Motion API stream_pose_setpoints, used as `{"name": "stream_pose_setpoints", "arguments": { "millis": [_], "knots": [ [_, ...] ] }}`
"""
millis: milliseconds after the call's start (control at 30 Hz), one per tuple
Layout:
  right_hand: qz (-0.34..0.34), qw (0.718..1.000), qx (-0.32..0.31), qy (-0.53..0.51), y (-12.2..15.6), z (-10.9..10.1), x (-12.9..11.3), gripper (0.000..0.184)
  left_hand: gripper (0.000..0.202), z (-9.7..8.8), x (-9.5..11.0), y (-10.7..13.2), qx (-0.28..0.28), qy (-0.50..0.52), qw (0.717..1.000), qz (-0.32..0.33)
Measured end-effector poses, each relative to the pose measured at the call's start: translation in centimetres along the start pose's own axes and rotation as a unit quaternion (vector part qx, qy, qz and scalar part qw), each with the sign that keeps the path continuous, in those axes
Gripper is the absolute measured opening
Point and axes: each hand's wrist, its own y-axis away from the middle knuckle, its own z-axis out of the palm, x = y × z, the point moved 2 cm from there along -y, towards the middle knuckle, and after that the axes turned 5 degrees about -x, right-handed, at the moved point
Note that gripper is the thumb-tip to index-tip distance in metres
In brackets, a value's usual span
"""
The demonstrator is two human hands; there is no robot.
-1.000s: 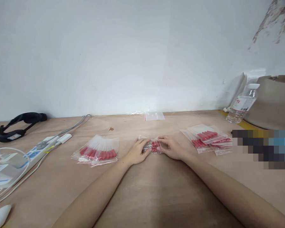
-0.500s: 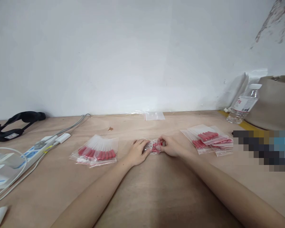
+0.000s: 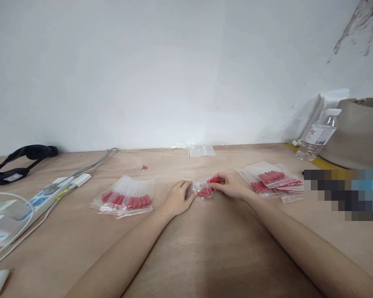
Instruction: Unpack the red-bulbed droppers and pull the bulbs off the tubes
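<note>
Head view: left grip (image 3: 178, 199) holds a bag (image 3: 193, 189), right grip (image 3: 231, 186) pinches a red piece (image 3: 214, 180), filled bags (image 3: 130, 195) flanking.

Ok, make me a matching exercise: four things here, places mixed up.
Things:
1. Clear plastic bag of red pieces
2. Red oblong piece
3. Black looped band
4. Clear plastic bottle with white cap

Places:
a. Beside the beige tapered container
b. Touched by the left hand
c. Far left of the table
d. Pinched in the right hand

Pairs: 1-b, 2-d, 3-c, 4-a
</note>
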Motion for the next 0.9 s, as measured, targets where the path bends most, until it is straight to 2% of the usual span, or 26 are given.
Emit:
{"name": "stream_pose_setpoints", "arguments": {
  "millis": [100,200,267,333,433,567,667,767,833,900],
  "knots": [
    [0.034,0.995,0.010,-0.096,0.1,-1.0,1.0,0.026,0.034,-0.4,0.0,0.2,0.008,-0.081,0.996,-0.043],
    [0.039,0.992,0.025,-0.118,0.3,-1.5,2.1,0.029,0.035,-0.9,0.0,0.4,0.021,-0.148,0.986,-0.074],
    [0.031,0.993,0.040,-0.109,0.5,-1.5,2.6,0.030,0.037,-1.0,-0.2,0.3,0.032,-0.146,0.987,-0.060],
    [0.031,0.991,0.055,-0.117,0.8,-1.4,2.7,0.028,0.039,-0.8,-0.4,0.2,0.031,-0.116,0.993,-0.019],
    [0.041,0.987,0.070,-0.138,1.4,-1.7,2.2,0.027,0.043,-0.2,-1.1,0.1,0.006,-0.071,0.997,0.024],
    [0.066,0.982,0.115,-0.134,2.7,-3.4,1.5,0.027,0.045,0.3,-1.7,0.0,-0.024,-0.064,0.998,-0.011],
    [0.089,0.965,0.209,-0.128,3.5,-4.8,2.0,0.031,0.042,0.0,-1.3,0.0,-0.025,-0.088,0.995,-0.047],
    [0.064,0.951,0.296,-0.064,3.4,-5.1,3.1,0.033,0.041,-0.4,-0.6,0.2,-0.027,-0.118,0.988,-0.090],
    [0.032,0.947,0.317,0.027,3.2,-4.8,3.5,0.030,0.042,-0.6,-0.4,0.3,-0.026,-0.134,0.984,-0.114],
    [-0.005,0.943,0.310,0.122,3.0,-4.2,3.5,0.025,0.043,-0.6,-0.3,0.4,-0.015,-0.139,0.983,-0.120]
  ]
}}
